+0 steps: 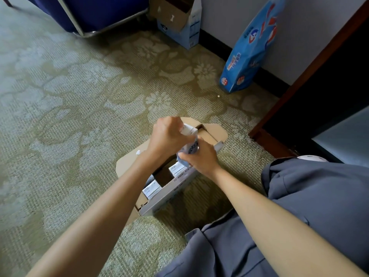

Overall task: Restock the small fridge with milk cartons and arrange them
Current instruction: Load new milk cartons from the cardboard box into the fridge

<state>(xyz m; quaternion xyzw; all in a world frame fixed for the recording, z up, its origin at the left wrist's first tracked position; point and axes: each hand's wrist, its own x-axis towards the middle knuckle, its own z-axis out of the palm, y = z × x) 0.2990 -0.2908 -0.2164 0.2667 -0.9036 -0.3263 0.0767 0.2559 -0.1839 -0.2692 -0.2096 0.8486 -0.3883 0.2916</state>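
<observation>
An open cardboard box [165, 193] lies on the carpet in front of me, with several white-and-blue milk cartons [152, 189] standing inside. Above the box I hold one milk carton [190, 139] with both hands. My left hand [168, 134] grips its upper part from the left. My right hand [200, 156] holds its lower part from the right. The carton is tilted and partly hidden by my fingers. The fridge interior is not visible; a dark opening [323, 92] shows at the right.
A dark wooden frame [283, 104] rises at the right beside a grey panel [345, 138]. A blue bag [249, 50] leans on the wall. Another open cardboard box [179, 19] and a blue cart [95, 15] stand at the back. My grey-clothed knee [299, 206] is at lower right.
</observation>
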